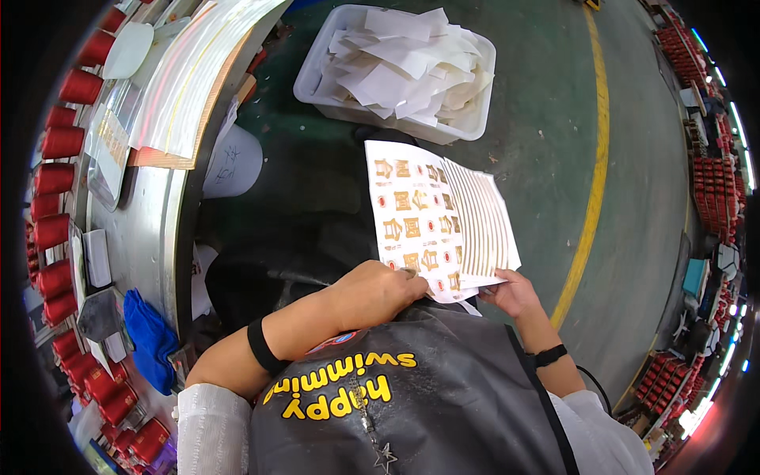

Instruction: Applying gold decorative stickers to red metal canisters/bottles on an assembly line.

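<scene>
From the head view, a fanned stack of white sticker sheets [443,218] with gold and red emblems rests on the lap. The right hand [513,291] grasps its lower edge; the left hand [378,291] pinches a sticker at the bottom. Beyond, a white bin [317,75] holds paper scraps on the green floor [554,119] with its yellow line [595,158].

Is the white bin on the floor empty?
No, the white bin is heaped with loose white paper pieces.
</scene>
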Available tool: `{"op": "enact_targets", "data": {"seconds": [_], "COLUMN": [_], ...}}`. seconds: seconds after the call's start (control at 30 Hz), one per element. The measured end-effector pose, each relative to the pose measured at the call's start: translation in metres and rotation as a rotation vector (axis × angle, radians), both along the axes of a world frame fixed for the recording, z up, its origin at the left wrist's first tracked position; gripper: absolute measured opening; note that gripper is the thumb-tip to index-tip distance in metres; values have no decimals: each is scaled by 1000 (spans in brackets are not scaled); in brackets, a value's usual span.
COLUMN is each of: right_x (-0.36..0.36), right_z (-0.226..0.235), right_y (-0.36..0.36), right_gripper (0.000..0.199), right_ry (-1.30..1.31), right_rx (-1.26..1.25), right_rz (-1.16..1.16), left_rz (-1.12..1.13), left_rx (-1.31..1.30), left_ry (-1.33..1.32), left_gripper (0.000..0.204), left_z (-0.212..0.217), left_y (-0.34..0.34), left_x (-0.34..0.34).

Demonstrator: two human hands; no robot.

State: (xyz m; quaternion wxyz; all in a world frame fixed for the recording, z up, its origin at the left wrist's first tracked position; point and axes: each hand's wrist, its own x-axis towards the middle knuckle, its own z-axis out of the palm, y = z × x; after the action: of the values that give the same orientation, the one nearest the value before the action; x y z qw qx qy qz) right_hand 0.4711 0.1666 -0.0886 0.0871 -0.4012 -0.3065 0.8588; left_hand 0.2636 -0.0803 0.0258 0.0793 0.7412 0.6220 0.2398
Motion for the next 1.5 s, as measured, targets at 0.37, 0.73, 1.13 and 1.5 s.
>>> {"op": "enact_targets", "data": {"seconds": [0.37, 0.73, 1.13, 1.5], "right_x": [8, -7, -40, -51], "right_z": [-19, 24, 64, 102], "right_y": [-9, -8, 27, 24], "right_gripper": [41, 41, 36, 38], "right_ry": [63, 150, 194, -50], "right_rx": [-46, 480, 849, 824], "right_rz": [-302, -317, -198, -198], "left_rz": [-59, -117, 620, 443], "left_rx": [-92, -491, -458, -89], "left_ry": [-93, -483, -1224, -1476], "left_gripper": [11, 51, 49, 35], "left_z": [-19, -10, -54, -19], "left_y": [-5, 8, 76, 57], "left_x": [23, 14, -154, -122]}}
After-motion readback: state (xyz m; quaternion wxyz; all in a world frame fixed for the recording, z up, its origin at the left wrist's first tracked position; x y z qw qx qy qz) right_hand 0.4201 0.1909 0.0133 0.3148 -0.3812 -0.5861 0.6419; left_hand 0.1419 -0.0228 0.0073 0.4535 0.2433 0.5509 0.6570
